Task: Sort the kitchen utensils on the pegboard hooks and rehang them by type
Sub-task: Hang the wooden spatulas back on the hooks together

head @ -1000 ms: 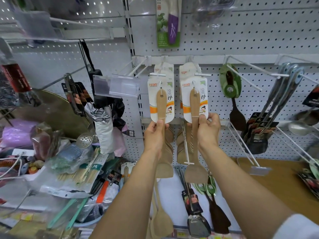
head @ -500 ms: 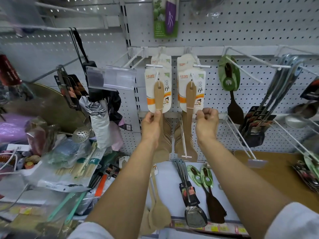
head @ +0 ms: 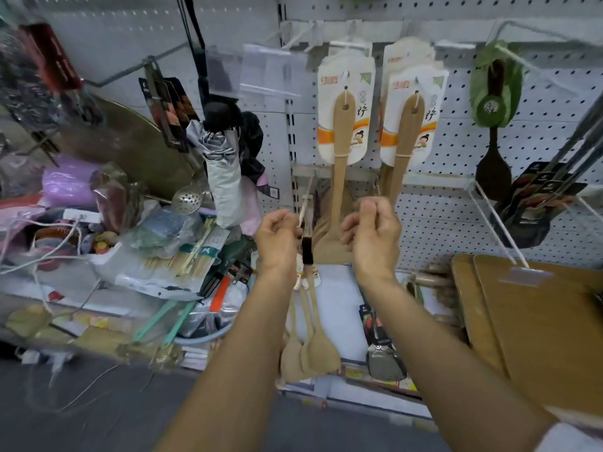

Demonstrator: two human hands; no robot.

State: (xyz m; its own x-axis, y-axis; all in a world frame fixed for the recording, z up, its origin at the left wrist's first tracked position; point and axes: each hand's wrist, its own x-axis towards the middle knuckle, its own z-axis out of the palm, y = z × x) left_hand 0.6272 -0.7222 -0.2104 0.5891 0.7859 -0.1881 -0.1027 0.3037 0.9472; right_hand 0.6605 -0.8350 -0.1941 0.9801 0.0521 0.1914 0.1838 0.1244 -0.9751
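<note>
Two light wooden spatulas on white cards, the left spatula and the right spatula, hang side by side on upper pegboard hooks. My left hand is below them with curled fingers. Its fingertips are at the tip of a thin white hook; blur hides whether it pinches the hook. My right hand is raised beside it with its fingers curled on nothing, in front of a wooden blade. More wooden spatulas hang low between my forearms. A dark spatula on a green card hangs at the right.
A folded grey umbrella and dark packaged tools hang at the left. Below them is a cluttered pile with a perforated ladle and skewer packs. Black-handled steel turners and wooden boards are at the right. A steel turner lies low.
Both hands have let go of the two carded wooden spatulas and dropped lower, away from them. The view has tilted down and to the left.
</note>
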